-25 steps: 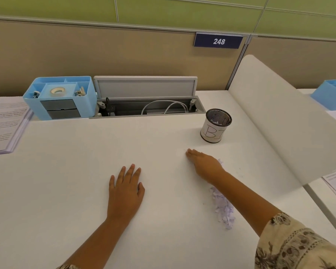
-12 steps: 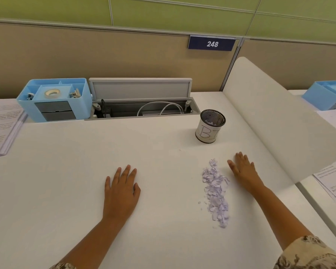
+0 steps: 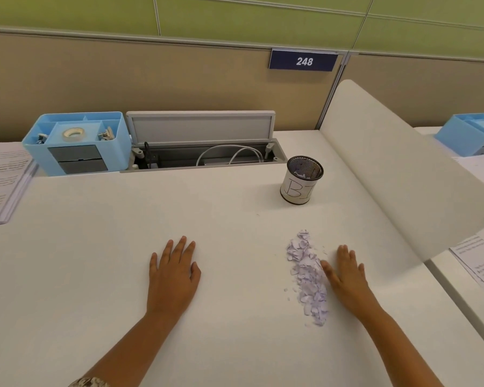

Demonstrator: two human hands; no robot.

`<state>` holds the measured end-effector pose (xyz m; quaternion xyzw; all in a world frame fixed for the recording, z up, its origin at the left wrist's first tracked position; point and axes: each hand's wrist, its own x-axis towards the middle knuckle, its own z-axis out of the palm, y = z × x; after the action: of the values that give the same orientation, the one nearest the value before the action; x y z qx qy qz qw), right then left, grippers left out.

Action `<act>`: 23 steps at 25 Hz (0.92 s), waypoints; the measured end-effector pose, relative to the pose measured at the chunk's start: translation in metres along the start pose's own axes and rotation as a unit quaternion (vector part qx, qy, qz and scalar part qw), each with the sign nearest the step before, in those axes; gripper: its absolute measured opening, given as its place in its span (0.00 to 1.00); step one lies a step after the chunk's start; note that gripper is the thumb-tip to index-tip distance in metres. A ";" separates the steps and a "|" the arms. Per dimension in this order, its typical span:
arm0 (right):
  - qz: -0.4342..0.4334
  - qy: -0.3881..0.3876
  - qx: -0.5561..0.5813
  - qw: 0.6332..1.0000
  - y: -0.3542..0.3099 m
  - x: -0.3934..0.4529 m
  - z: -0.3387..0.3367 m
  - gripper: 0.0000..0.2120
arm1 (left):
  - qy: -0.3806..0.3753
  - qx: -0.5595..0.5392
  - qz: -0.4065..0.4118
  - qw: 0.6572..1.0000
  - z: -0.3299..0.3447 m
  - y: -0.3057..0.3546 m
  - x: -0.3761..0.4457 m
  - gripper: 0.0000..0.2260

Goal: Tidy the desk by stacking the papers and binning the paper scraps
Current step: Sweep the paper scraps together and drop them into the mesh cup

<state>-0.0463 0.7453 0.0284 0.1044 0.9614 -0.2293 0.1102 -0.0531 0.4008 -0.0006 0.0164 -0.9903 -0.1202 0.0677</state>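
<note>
A long heap of pale lilac paper scraps (image 3: 308, 277) lies on the white desk (image 3: 95, 275), right of centre. My right hand (image 3: 347, 272) rests flat just right of the heap, its thumb edge touching the scraps, holding nothing. My left hand (image 3: 173, 272) lies flat, fingers spread, well to the left of the heap. Behind the scraps stands a black mesh cup (image 3: 302, 178) wrapped in white paper with handwritten letters; a few scraps show inside it. A stack of printed papers (image 3: 0, 180) lies at the far left edge.
A light-blue desk organiser (image 3: 76, 143) with a tape roll stands at the back left, beside an open cable tray (image 3: 204, 155). A white curved divider panel (image 3: 397, 174) rises along the right side. More printed sheets (image 3: 478, 263) and another blue organiser (image 3: 470, 132) lie beyond it.
My right hand went from left of the heap over to its right side, then drew back towards me against the scraps. My left hand stayed flat.
</note>
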 end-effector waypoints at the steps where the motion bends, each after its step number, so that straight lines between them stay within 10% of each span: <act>1: 0.012 0.006 -0.015 1.000 0.002 -0.010 0.008 0.36 | -0.002 0.000 0.000 1.000 0.000 0.000 0.000 0.24; 16: 0.008 -0.012 -0.042 0.999 -0.047 0.028 0.021 0.38 | -0.002 -0.004 -0.003 1.000 0.002 0.000 -0.001 0.25; 23: -0.051 0.051 0.064 0.995 -0.030 0.058 -0.028 0.19 | -0.009 -0.003 -0.004 1.000 0.000 0.001 0.000 0.25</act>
<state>-0.1136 0.7406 0.0507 0.0737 0.9533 -0.2897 0.0423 -0.0527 0.4016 -0.0007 0.0192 -0.9904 -0.1236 0.0580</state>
